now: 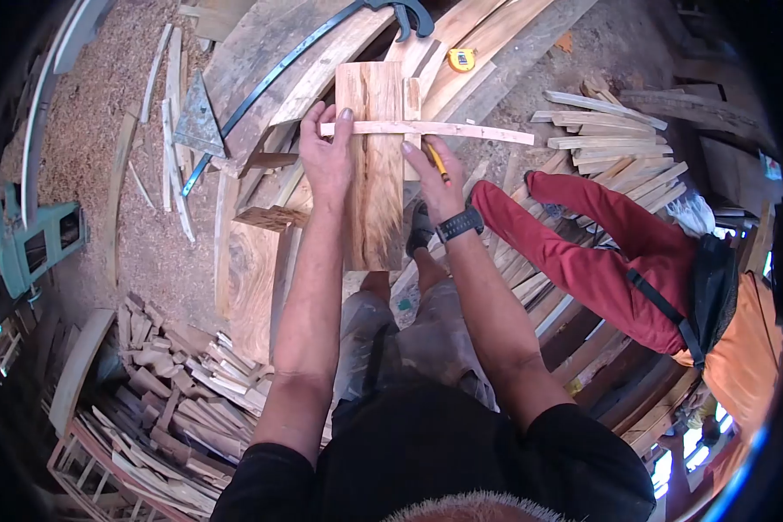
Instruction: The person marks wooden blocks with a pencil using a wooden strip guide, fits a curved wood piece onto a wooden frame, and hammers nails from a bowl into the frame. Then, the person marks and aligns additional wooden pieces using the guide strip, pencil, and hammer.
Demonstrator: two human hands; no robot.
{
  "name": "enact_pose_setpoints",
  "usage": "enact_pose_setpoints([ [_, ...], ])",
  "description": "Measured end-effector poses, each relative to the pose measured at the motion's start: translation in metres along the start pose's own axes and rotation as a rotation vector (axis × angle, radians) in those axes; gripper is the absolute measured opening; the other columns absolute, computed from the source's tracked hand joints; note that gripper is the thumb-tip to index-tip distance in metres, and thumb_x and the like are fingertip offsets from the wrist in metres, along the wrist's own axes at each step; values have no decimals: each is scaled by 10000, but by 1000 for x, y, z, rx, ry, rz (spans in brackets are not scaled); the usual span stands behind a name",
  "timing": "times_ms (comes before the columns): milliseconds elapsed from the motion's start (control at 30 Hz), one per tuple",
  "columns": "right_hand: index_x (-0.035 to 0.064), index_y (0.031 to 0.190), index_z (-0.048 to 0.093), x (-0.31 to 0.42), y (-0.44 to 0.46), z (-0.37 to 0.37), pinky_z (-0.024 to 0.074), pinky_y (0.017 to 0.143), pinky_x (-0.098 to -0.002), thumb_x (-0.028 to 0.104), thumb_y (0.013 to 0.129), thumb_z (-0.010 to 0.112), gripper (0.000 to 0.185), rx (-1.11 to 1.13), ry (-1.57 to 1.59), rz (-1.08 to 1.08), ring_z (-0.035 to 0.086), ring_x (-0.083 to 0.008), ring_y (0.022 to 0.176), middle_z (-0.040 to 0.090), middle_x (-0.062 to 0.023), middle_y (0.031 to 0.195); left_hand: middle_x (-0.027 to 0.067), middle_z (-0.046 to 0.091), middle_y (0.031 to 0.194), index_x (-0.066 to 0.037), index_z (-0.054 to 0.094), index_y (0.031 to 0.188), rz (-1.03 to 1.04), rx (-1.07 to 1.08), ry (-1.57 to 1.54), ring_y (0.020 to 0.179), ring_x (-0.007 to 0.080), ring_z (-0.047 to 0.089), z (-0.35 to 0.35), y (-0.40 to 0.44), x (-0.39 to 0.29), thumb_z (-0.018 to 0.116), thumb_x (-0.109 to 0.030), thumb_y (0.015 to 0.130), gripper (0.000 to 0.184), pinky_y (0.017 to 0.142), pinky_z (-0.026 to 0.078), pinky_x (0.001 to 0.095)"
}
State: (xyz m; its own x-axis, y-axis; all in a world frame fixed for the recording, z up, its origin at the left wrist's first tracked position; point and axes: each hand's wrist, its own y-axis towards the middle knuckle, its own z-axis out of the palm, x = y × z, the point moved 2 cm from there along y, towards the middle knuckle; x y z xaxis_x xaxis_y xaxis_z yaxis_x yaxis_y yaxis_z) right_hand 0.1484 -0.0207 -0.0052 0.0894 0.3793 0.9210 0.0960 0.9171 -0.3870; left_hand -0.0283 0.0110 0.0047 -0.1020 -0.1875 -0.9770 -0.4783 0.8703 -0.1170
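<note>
With the left hand (328, 162) pinching the slim strip (478, 133) and the right hand (438, 183) holding a pencil (438, 162), keeping the strip steady across the plank (371, 200) should aid accuracy.

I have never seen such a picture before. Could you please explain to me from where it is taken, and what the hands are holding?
There is no machine here, only a person's two bare hands. One camera, worn on the head, looks forward and down, so the arms reach up from the bottom of the picture. The left hand grips a thin wooden strip near one end. The right hand holds a yellow pencil, its thumb close to the strip. The strip runs across a wide wooden board. Beyond it, a yellow tape measure lies on timber. At the right sits another person in red and orange clothes.
</note>
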Motion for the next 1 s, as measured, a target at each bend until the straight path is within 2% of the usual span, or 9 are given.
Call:
enact_pose_setpoints([
  [133, -74, 1260, 646, 14, 0, -5, 490, 773, -229, 198, 974, 740, 406, -36, 113, -63, 609, -71, 845, 696, -23, 972, 181, 705, 1192, 72, 621, 1311, -93, 61, 31, 1114, 222, 653, -10, -4, -5, 748, -254, 971, 488, 987, 511, 351],
  [267, -42, 1263, 656, 42, -10, -23, 512, 796, -262, 178, 956, 747, 388, -21, -4, -136, 633, -102, 889, 713, -74, 1004, 169, 711, 1141, 40, 659, 1263, 78, 81, 182, 1063, 254, 659, -15, -40, -21, 770, -248, 949, 440, 982, 504, 385],
  [367, -42, 1198, 664, 68, -5, -17, 539, 874, -364, 213, 918, 773, 394, 139, -175, -407, 700, -242, 972, 729, -163, 1047, 151, 725, 1072, 21, 678, 1168, 225, -46, 269, 996, 233, 671, -26, -75, -45, 773, -246, 949, 359, 923, 525, 389],
  [467, -39, 1181, 673, 72, 18, -13, 545, 898, -375, 250, 916, 772, 404, 317, -255, -496, 718, -308, 1001, 731, -198, 1075, 139, 741, 1024, -3, 695, 1171, -62, -14, 367, 917, 224, 698, -38, -85, -24, 800, -271, 932, 375, 837, 552, 359],
  [500, -26, 1225, 671, 65, 31, -11, 538, 917, -339, 227, 921, 778, 410, 405, -278, -566, 700, -233, 1003, 728, -174, 1116, 146, 726, 965, -13, 697, 1096, 56, -18, 479, 876, 263, 693, -39, -91, -25, 795, -256, 930, 309, 803, 544, 386],
  [567, -22, 1224, 678, 63, 44, -6, 539, 919, -343, 239, 922, 777, 411, 468, -311, -541, 701, -232, 1013, 731, -172, 1125, 171, 698, 914, -36, 714, 1012, 207, -40, 636, 839, 353, 681, -44, -101, -29, 792, -234, 915, 234, 764, 529, 428],
  [667, -7, 1259, 692, 67, 47, -6, 527, 971, -326, 248, 960, 752, 398, 503, -328, -455, 687, -207, 1107, 739, -146, 1179, 169, 714, 955, -48, 731, 1069, 215, -45, 711, 867, 369, 692, -43, -102, -24, 773, -263, 922, 264, 783, 541, 438],
  [833, -19, 1283, 684, 48, 33, -52, 505, 1005, -309, 308, 1016, 702, 422, 80, -105, -316, 657, -167, 1134, 729, -112, 1199, 166, 720, 981, -47, 734, 1092, 177, -39, 646, 834, 359, 696, -42, -97, -17, 743, -304, 941, 298, 765, 545, 440],
  [1000, 13, 1301, 680, 25, -23, -92, 515, 982, -304, 299, 1034, 677, 391, -49, 37, -5, 662, -150, 1109, 723, -103, 1190, 151, 723, 999, -51, 729, 1148, 101, 114, 646, 807, 320, 700, -48, -89, -25, 715, -331, 959, 338, 757, 549, 430],
])
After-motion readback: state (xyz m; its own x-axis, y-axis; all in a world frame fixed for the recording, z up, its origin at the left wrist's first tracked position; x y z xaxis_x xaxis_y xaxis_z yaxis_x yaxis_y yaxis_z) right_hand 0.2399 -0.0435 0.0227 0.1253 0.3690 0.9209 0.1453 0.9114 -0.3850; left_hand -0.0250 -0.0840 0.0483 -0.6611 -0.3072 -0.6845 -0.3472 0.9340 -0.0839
